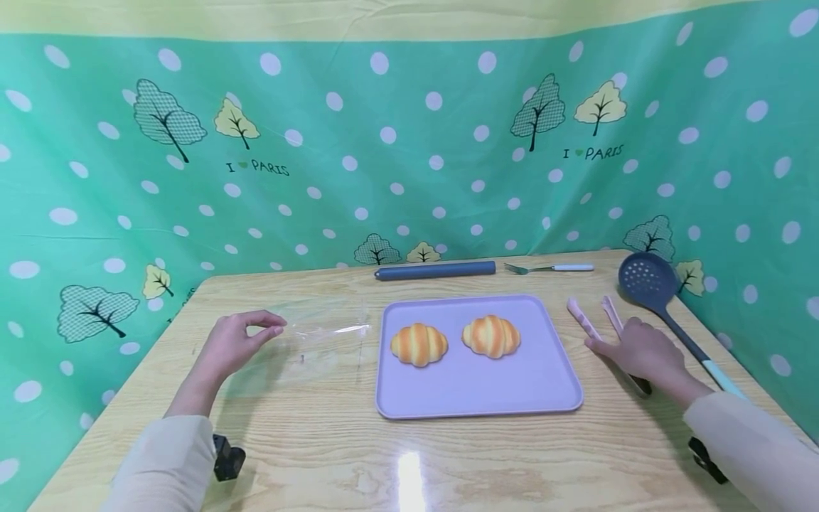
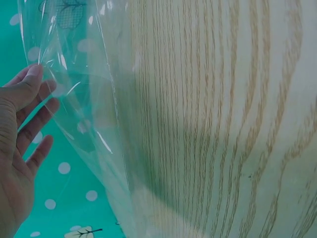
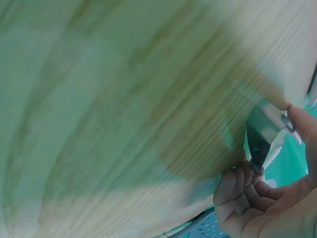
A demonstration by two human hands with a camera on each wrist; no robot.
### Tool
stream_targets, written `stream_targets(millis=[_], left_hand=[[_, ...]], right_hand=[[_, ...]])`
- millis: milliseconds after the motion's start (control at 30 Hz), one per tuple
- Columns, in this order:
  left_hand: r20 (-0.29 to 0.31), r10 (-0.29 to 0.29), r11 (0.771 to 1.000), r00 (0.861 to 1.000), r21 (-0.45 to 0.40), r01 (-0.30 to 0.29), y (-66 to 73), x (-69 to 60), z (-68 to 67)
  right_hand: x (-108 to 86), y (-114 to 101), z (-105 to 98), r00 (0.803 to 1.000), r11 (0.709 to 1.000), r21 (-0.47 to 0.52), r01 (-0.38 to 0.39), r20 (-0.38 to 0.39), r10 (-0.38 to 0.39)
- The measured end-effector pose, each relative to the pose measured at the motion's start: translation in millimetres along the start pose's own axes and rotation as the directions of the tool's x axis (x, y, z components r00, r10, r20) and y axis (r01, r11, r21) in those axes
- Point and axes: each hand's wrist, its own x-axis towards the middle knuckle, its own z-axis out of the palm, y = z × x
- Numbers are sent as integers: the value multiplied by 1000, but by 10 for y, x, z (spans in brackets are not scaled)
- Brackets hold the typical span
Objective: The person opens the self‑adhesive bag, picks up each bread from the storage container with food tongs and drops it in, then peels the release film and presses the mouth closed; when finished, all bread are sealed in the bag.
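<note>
My left hand [image 1: 242,340] pinches the edge of a clear plastic bag [image 1: 326,345] between thumb and forefinger. In the left wrist view the bag [image 2: 84,99] hangs from the fingertips, see-through and creased. My right hand [image 1: 640,352] grips a pair of tongs [image 1: 584,318] with pink tips, pointing toward the back of the table. The right wrist view shows the tongs' metal body [image 3: 265,126] between thumb and curled fingers. Two croissants lie apart on a lilac tray: a left croissant [image 1: 419,345] and a right croissant [image 1: 491,336].
The lilac tray [image 1: 480,391] sits mid-table. Behind it lie a dark blue rod [image 1: 435,271] and a fork [image 1: 550,268] with a pale handle. A dark slotted skimmer [image 1: 648,279] lies along the right edge. A green dotted curtain [image 1: 409,142] rises behind the table.
</note>
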Motion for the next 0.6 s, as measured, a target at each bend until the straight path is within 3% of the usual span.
stream_targets(millis=[133,367,600], left_hand=[[2,-1,1000,1000,-3,1,-2,3,0],[5,-2,1000,1000,-13,2,-2,0,3],[10,-8,1000,1000,0,8,-27,-3,-8]], right_hand=[[-15,-15,-14,1000,1000,16,1,4,-1],[-95,-58,-34,990,993,70,99,-106,-92],[-132,-125,-165,954,971,51,235,-204,-220]])
